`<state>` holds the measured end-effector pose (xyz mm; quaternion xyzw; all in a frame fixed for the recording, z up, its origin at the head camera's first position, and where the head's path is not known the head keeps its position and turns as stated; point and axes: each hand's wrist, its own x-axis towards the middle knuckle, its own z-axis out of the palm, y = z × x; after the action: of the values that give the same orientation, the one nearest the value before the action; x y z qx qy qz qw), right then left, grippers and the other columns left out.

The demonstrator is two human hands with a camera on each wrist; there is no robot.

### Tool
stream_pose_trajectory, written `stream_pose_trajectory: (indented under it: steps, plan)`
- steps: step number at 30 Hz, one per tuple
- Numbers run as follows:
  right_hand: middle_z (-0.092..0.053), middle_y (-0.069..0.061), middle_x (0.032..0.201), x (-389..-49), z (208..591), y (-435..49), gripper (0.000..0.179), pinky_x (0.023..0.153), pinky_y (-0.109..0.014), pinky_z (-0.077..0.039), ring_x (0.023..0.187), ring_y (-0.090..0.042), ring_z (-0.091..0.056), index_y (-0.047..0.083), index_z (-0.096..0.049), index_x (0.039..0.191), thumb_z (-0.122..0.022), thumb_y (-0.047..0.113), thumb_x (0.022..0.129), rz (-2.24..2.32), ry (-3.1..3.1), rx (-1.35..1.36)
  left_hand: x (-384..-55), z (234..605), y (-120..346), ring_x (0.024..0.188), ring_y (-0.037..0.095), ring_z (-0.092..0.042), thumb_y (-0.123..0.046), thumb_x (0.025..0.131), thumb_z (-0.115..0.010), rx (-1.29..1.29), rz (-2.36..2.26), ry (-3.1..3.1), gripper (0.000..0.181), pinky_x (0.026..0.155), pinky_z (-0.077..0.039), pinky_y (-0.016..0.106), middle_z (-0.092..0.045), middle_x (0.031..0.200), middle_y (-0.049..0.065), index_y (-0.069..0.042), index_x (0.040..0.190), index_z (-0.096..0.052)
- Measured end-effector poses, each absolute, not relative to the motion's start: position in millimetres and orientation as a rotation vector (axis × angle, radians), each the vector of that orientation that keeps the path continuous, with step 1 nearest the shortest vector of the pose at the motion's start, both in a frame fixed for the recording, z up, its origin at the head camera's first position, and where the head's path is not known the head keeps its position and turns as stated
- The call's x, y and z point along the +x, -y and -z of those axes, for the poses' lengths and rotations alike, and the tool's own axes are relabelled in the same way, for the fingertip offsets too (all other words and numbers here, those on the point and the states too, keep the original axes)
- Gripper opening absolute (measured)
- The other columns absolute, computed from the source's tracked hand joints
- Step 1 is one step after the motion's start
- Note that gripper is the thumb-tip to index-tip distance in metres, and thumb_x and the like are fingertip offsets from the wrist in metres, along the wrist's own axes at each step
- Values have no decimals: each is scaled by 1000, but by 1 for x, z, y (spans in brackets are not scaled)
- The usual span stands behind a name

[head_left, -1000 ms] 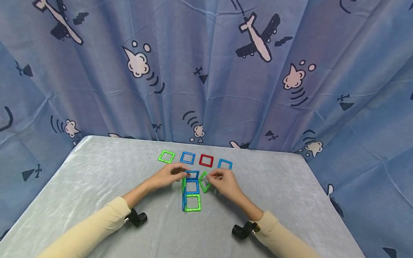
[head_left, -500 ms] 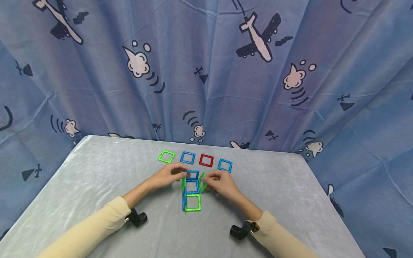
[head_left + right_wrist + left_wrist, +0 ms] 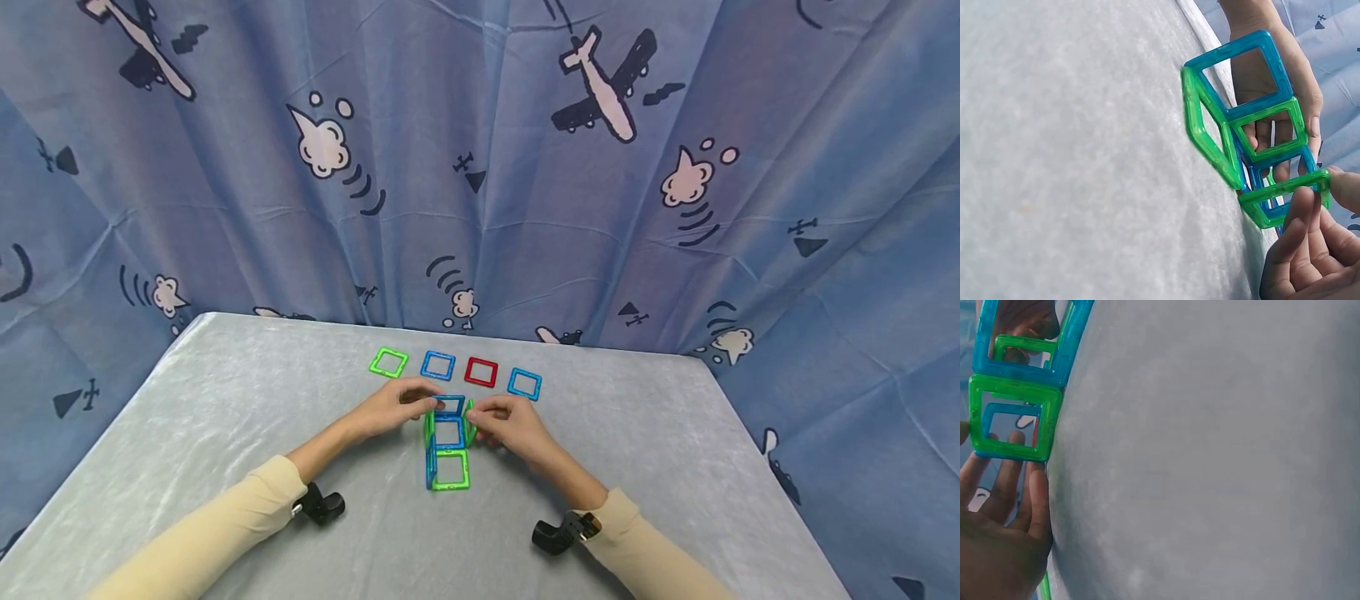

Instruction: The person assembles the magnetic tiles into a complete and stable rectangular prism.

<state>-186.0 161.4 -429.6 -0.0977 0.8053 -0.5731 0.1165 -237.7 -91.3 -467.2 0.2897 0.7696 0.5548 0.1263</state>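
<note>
Square frame-shaped magnetic tiles form a small structure before me. Lying flat are a blue tile (image 3: 450,447) and, nearer me, a green tile (image 3: 452,487). Another blue tile (image 3: 448,398) stands at the back. The left side has an upright green tile (image 3: 1300,122) and an upright blue tile (image 3: 1279,64). My left hand (image 3: 393,404) holds the back left corner, its thumb by the green wall and fingers behind the back tile. My right hand (image 3: 517,425) pinches a green tile (image 3: 1285,187) nearly upright along the flat blue tile's right side.
Behind the structure lie a loose green tile (image 3: 389,362), a blue tile (image 3: 438,366), a red tile (image 3: 481,372) and another blue tile (image 3: 525,384). A light grey cloth covers the table (image 3: 300,367). A patterned blue curtain (image 3: 525,208) hangs behind it.
My right hand has moved slightly left and turned its green tile from a slant to nearly upright against the structure. The left hand and other tiles stay put.
</note>
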Motion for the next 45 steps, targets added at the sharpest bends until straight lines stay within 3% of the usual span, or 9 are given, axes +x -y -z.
stream_pose_trajectory:
  steps: [4,8,12,19,28,45]
  plan:
    - [-69,-30,90,-178,416,-158,24,65,-38,-54,79,-43,-65,-14,-67,110,-66,8,100,1713,-2331,-312,-238,464,86,105,22,-64,-21,105,-61,808,-1587,-2295,27,79,-54,39,-70,117,8,-4,125,-69]
    - [-68,-31,91,-179,416,-157,25,66,-37,-54,77,-35,-66,-15,-68,111,-66,8,100,1712,-2327,-292,-238,460,79,107,27,-65,-18,102,-63,818,-1561,-2341,25,89,-53,42,-71,116,10,-2,120,-71]
    - [-68,-31,91,-187,430,-159,24,67,-37,-54,75,-27,-65,-13,-69,111,-66,8,100,1704,-2322,-284,-238,459,75,109,30,-65,-13,100,-63,817,-1571,-2351,23,97,-49,47,-71,114,12,1,116,-71]
    - [-70,-26,89,-199,452,-164,27,64,-31,-53,73,-19,-63,-9,-71,112,-69,15,99,1746,-2285,-277,-239,461,74,104,25,-67,-10,101,-60,769,-1583,-2347,21,95,-50,44,-74,106,8,-1,115,-72]
    - [-72,-16,86,-201,453,-161,25,66,-29,-56,72,-18,-65,-7,-72,109,-71,16,98,1775,-2251,-217,-236,461,75,106,32,-68,-8,104,-57,818,-1658,-2275,22,93,-51,43,-73,109,18,5,115,-70]
    - [-70,-16,85,-203,452,-160,26,68,-29,-57,70,-16,-64,-9,-70,110,-69,15,99,1795,-2212,-212,-237,463,76,103,28,-68,-9,103,-57,810,-1652,-2281,22,92,-50,41,-73,108,15,4,116,-69]
